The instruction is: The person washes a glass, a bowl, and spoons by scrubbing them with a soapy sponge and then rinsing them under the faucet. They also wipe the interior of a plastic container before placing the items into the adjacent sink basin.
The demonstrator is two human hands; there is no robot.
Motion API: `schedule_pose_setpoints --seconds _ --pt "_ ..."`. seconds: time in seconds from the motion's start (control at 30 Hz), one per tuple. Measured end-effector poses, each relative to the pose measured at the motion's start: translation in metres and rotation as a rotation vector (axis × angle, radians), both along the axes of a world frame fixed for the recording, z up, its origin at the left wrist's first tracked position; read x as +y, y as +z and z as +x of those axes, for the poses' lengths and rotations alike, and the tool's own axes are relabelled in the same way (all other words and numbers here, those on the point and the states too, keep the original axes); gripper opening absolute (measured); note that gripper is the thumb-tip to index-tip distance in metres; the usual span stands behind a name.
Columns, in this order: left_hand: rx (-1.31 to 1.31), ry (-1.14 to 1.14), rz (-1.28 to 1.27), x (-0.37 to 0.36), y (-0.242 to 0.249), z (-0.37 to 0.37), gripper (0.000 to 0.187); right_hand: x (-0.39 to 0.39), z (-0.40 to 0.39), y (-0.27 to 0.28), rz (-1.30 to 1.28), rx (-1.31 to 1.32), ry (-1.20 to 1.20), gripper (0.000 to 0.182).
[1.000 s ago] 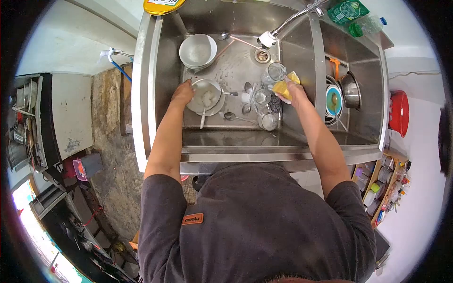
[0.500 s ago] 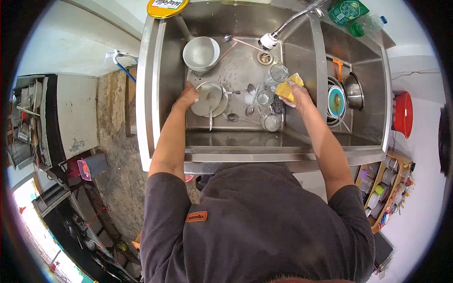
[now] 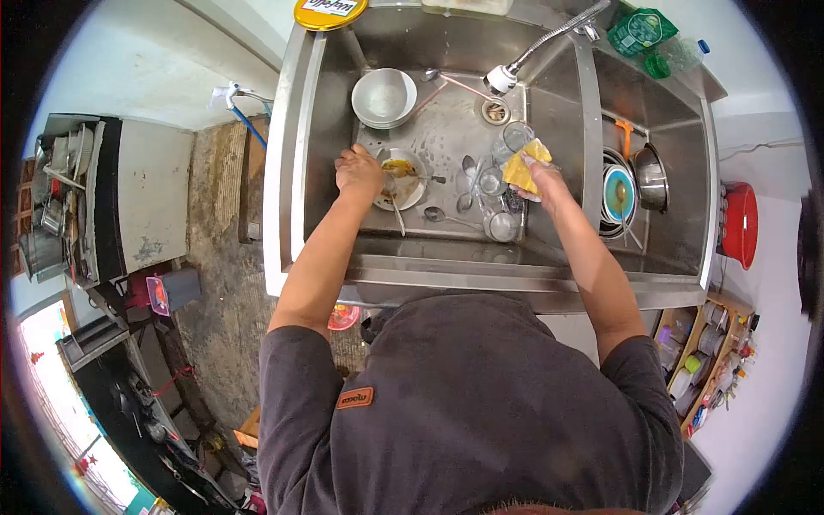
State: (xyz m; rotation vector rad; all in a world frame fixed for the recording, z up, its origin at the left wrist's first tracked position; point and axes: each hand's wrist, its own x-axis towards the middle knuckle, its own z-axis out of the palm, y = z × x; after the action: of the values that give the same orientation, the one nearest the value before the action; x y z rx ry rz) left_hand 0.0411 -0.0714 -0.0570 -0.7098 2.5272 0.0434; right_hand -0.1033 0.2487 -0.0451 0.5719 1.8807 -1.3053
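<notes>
Nearest is the person's dark shirt (image 3: pixel 506 403), then the front rim of the sink (image 3: pixel 463 279). Beyond it, a glass (image 3: pixel 500 227) rests on the basin floor, with a loose spoon (image 3: pixel 435 214) to its left. The left hand (image 3: pixel 359 174) curls at the left side of a food-stained plate (image 3: pixel 413 194); whether its fingers pinch anything, I cannot tell. The right hand (image 3: pixel 544 178) grips a yellow sponge (image 3: pixel 524 166) between thumb and fingers, beside the clustered glasses. Farther back sit stacked bowls (image 3: pixel 384 96), the drain (image 3: pixel 495 111) and the tap (image 3: pixel 499 81).
</notes>
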Motion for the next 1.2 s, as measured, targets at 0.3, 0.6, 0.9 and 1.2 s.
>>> schedule_pose_setpoints --seconds 0.3,0.6,0.9,1.2 --pt "0.211 0.069 0.018 0.002 0.037 0.011 0.049 0.018 0.006 0.007 -0.026 0.046 0.003 0.036" --pt "0.875 0.877 1.326 -0.013 0.047 0.051 0.050 0.019 0.027 0.030 -0.169 0.351 0.126 0.056" --pt "0.987 0.748 1.177 0.028 0.081 0.037 0.072 -0.064 0.077 0.124 -0.408 0.841 0.363 0.059" --pt "1.114 0.612 1.115 0.054 0.078 0.035 0.064 -0.110 0.093 0.095 0.144 1.593 1.093 0.055"
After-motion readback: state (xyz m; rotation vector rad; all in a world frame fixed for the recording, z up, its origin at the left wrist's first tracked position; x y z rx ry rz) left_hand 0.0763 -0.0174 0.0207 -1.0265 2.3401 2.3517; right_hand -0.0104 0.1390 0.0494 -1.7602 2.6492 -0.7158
